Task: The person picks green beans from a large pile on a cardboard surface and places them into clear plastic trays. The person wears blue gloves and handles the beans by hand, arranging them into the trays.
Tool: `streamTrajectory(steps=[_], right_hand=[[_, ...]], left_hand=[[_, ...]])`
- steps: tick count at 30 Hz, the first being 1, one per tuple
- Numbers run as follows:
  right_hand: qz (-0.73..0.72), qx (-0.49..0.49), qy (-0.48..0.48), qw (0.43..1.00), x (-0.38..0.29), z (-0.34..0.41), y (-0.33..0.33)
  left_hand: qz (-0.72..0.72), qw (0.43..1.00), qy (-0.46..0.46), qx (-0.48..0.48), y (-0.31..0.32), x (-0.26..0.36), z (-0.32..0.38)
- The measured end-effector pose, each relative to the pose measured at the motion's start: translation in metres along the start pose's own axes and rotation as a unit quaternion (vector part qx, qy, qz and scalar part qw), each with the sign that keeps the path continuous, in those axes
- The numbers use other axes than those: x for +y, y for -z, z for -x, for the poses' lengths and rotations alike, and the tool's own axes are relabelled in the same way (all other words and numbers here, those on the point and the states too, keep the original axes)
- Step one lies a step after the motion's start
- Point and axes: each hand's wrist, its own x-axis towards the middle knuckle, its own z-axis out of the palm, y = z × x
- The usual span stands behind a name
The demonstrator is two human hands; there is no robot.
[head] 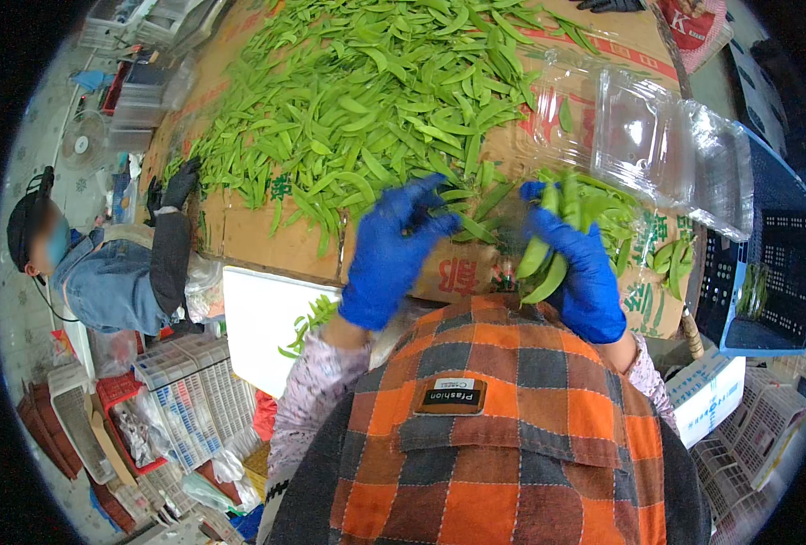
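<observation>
Before me a broad heap of green snow pea pods [375, 102] is spread over a table covered with printed cardboard [266, 235]. My left hand [392, 255], in a blue glove and blurred, hovers at the near edge of the heap. Its thumb and fingers are apart, with no pod seen between them. In my right hand [580, 272], also gloved in blue, is a small bunch of snow pea pods [552, 238], pointing several ways. Just beyond that hand lies a smaller pile of pods [610, 211].
Clear plastic trays [641, 129] sit at the right, beside a blue crate [770, 272] with pods inside. A white foam box [273, 320] holding some pods is at my left. A masked co-worker [110, 272] reaches to the left edge; another gloved hand [610, 5] shows at the far side.
</observation>
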Motion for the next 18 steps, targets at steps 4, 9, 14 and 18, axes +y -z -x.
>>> streamTrajectory(steps=[4,9,14,18], right_hand=[[-0.05,0.007,0.029,0.998,-0.012,-0.002,0.01],[-0.046,-0.006,0.039,0.998,-0.016,0.001,0.014],[-0.061,-0.001,0.026,0.998,-0.02,0.001,0.018],[-0.068,-0.02,0.026,0.997,-0.022,-0.003,0.022]], left_hand=[[-0.284,0.951,-0.126,0.003,0.0,-0.036,-0.02],[-0.358,0.922,-0.145,-0.012,-0.024,-0.052,-0.024],[-0.286,0.945,-0.156,0.023,-0.009,-0.043,-0.03],[-0.218,0.969,-0.109,0.037,-0.01,-0.037,-0.031]])
